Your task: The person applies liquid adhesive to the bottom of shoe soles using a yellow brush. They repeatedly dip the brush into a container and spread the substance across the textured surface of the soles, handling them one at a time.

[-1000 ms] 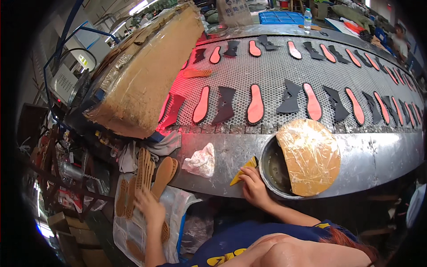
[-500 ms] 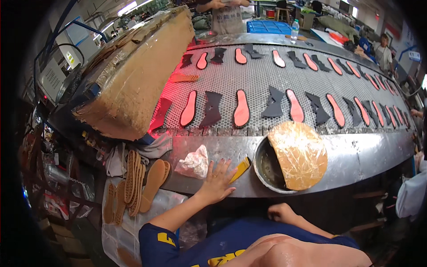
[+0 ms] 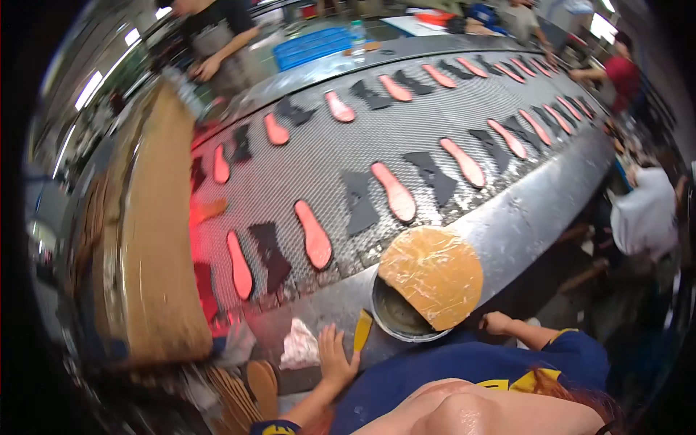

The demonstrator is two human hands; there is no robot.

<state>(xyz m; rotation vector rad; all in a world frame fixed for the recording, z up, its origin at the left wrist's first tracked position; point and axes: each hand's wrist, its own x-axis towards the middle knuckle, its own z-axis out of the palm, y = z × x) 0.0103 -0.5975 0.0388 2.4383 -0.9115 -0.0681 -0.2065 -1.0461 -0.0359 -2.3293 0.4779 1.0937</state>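
My left hand (image 3: 337, 357) rests on the metal edge of the conveyor table with its fingers stretched out. Just right of it lies a flat yellow-handled tool (image 3: 363, 330) with a dark end; its kind is unclear. On the other side is a crumpled whitish-pink cloth or paper (image 3: 299, 345). My right hand (image 3: 495, 322) is curled into a fist near my body, just past the table edge, and whatever it may hold is hidden. Between the hands stands a metal pot (image 3: 397, 323), partly covered by a round tan board (image 3: 433, 272) wrapped in clear film.
Two rows of pink-topped insoles (image 3: 313, 235) and black cut pieces (image 3: 268, 255) lie on the mesh conveyor belt (image 3: 283, 174). A tall cardboard-covered hood (image 3: 156, 239) stands at left. Tan soles (image 3: 262, 384) are stacked below. A person (image 3: 217, 51) stands across, near a blue crate (image 3: 312, 47).
My view has turned and tilted, so the table now slants up to the right. My left hand stays beside the yellow-handled tool, its fingers closer together. My right hand remains curled.
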